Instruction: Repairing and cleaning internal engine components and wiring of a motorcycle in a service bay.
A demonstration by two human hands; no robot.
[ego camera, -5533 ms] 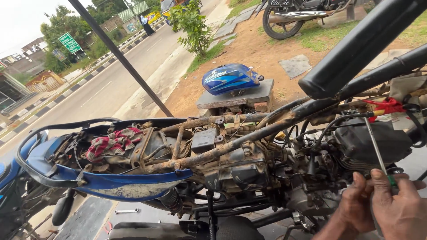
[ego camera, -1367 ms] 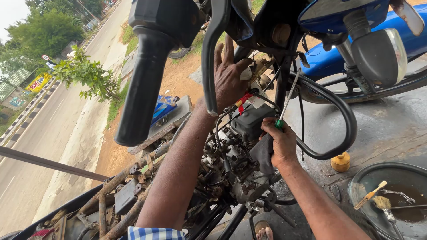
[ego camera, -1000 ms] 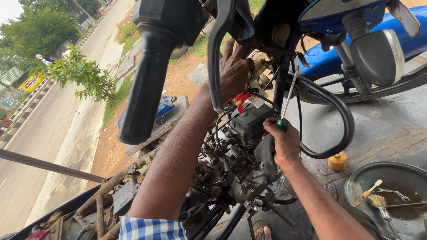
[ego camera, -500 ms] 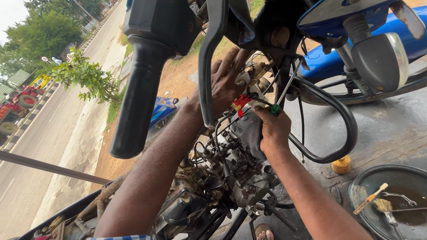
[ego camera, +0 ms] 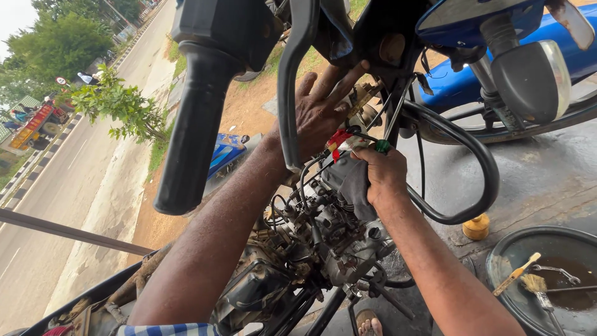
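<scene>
Right at the middle of the stripped motorcycle, a screwdriver (ego camera: 390, 121) with a green-capped handle sits in the right hand (ego camera: 380, 176). That fist is curled tight about the handle, so only the green end shows above the knuckles. The thin metal shaft runs up and a little to the right, towards the dark underside of the headlamp housing (ego camera: 398, 37), its long axis close to upright; the tip is hidden there.

Just to the left, the left hand (ego camera: 318, 112) lies flat with fingers spread against the frame parts, gripping nothing I can make out, beside a red connector (ego camera: 339, 138) on the wiring.

Room is tight: the brake lever (ego camera: 292, 93) hangs in front of the left wrist, a black curved guard bar (ego camera: 463, 168) loops round to the right of the fist, and the engine block (ego camera: 329, 239) crowds in below. The handlebar grip (ego camera: 189, 134) hangs well to the left. Lower right, on the concrete, a black basin (ego camera: 497, 264) holds a brush and tools in dark liquid, with a small yellow cap (ego camera: 476, 227) near it.
</scene>
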